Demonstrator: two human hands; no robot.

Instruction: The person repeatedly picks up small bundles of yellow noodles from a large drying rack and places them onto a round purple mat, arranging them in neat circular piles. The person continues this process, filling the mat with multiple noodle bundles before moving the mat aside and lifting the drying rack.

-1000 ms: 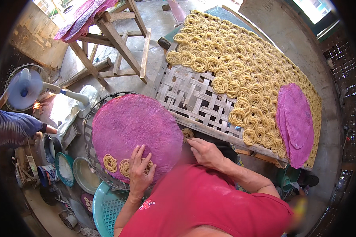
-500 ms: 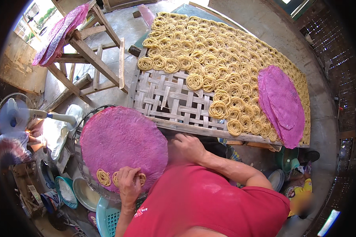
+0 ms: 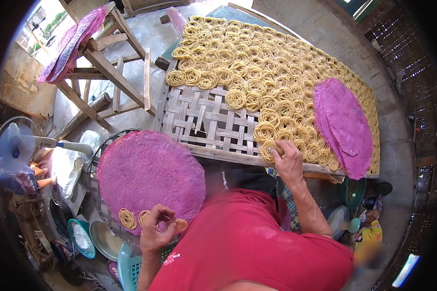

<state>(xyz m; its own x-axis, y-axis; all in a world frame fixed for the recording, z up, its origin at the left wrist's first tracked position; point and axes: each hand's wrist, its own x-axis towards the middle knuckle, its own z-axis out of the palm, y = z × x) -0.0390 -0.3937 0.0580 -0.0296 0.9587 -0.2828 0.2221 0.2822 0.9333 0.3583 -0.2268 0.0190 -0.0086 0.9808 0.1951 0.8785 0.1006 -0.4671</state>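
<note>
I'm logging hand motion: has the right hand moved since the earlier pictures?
Yes: against the woven rack, the right hand moved rightward and forward, from outside the near edge to a noodle nest.

The right hand (image 3: 290, 162) touches a noodle coil (image 3: 265, 151) on the rack (image 3: 228, 155).

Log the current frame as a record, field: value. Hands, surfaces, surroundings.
right hand: fingers on a noodle nest at the near edge of the woven rack
left hand: raised over the near edge of the round purple sheet; grip unclear
sheet: noodle nests beside left hand
rack: mostly covered in nests; near-left part bare
on nests, right: oval purple sheets
background: fan, wooden stand
</note>
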